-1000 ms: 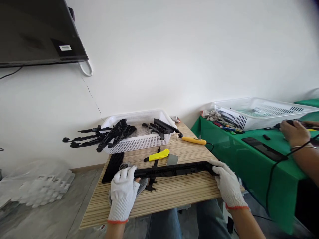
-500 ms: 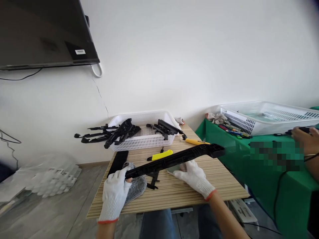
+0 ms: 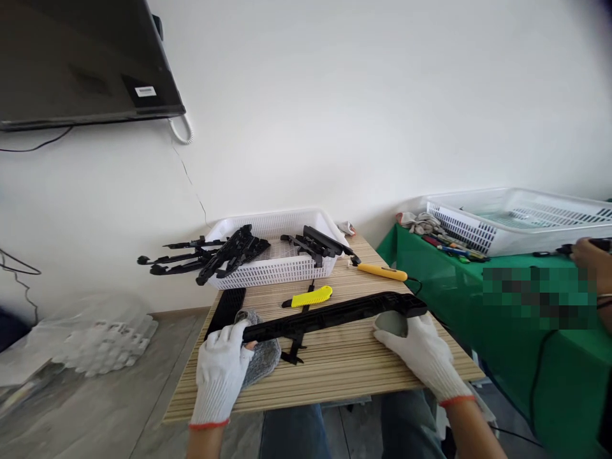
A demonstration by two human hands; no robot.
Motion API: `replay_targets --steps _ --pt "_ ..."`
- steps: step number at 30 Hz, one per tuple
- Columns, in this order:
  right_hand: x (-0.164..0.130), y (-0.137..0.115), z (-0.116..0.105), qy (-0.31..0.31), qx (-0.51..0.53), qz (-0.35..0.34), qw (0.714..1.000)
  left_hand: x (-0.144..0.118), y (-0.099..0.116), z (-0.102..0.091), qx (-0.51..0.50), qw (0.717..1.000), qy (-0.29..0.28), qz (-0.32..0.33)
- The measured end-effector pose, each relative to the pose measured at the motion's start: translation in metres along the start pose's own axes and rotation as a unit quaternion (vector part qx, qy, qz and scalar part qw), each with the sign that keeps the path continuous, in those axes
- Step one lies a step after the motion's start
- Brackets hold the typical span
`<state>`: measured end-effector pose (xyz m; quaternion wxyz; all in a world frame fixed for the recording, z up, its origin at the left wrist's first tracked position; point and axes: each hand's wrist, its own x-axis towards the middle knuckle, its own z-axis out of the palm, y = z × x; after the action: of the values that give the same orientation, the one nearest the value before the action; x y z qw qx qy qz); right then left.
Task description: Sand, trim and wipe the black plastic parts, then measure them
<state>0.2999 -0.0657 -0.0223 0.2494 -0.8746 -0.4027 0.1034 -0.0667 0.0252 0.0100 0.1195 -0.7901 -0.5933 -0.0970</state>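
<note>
My left hand, in a white knitted glove, grips the left end of a long black plastic strip. The strip slants up to the right above the table, its far end thicker and bent. My right hand, gloved too, is at that far end, fingers closed round a curved grey-green piece of unclear kind. Whether this piece touches the strip's underside, I cannot tell. A grey cloth lies beside my left hand. Partly hidden under the strip is a black caliper. Behind it lies a yellow utility knife.
A white basket with several black plastic parts stands at the back, some sticking out left. Right of it lies a yellow-handled corded tool. A green-covered table holds another white basket; a co-worker's hand is there.
My right hand has moved right with the grey-green piece, from below the strip's middle to its far end. That end has dipped slightly; my left hand keeps its hold.
</note>
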Motion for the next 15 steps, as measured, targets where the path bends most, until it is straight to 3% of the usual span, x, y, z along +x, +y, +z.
replay_targets --steps 4,8,15 --pt "-0.002 0.026 -0.007 0.055 0.077 0.034 0.995 0.001 0.001 -0.001 0.01 1.0 -0.004 -0.008" --pt "-0.005 0.031 -0.011 0.112 0.137 0.07 0.982 0.002 0.002 -0.001 0.009 1.0 0.002 -0.009" --pt "-0.006 0.035 -0.017 0.126 0.221 0.105 0.961 0.001 0.001 0.002 0.007 1.0 0.011 -0.009"
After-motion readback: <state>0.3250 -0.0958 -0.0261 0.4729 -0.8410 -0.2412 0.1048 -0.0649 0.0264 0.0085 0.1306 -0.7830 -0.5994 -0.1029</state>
